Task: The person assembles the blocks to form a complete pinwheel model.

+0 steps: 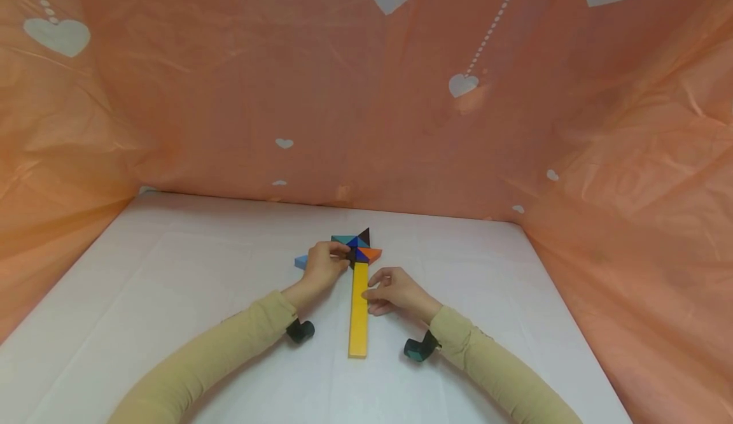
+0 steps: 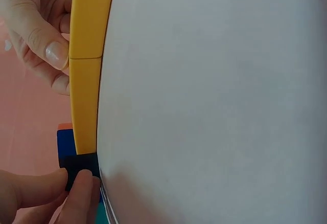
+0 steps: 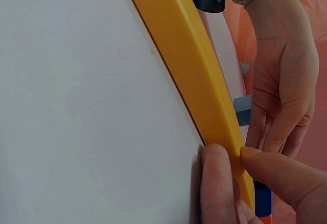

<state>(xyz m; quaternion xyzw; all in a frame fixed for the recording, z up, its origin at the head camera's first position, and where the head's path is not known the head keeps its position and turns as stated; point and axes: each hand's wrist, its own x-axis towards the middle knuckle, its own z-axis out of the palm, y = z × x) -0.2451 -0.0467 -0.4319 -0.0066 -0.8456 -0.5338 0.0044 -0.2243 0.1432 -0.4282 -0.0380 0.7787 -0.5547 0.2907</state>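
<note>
Two yellow blocks (image 1: 358, 322) lie end to end as one long strip on the table, their seam visible in the left wrist view. At the strip's far end sits a black block (image 2: 79, 161), which my left hand (image 1: 325, 265) pinches between thumb and finger. My right hand (image 1: 403, 293) is at the strip's right side, its thumb at the top edge and a finger against the side of the yellow block (image 3: 189, 55). Just beyond the strip, a blue block (image 1: 361, 256) and an orange piece (image 1: 375, 255) adjoin it. My left hand partly hides the black block in the head view.
Teal pieces (image 1: 342, 239) and a dark triangle (image 1: 364, 238) form the arrangement's far end. A light-blue block (image 1: 300, 262) shows left of my left hand. White covering lies over the table (image 1: 487, 265); orange heart-patterned sheets (image 1: 321, 93) surround its back and sides.
</note>
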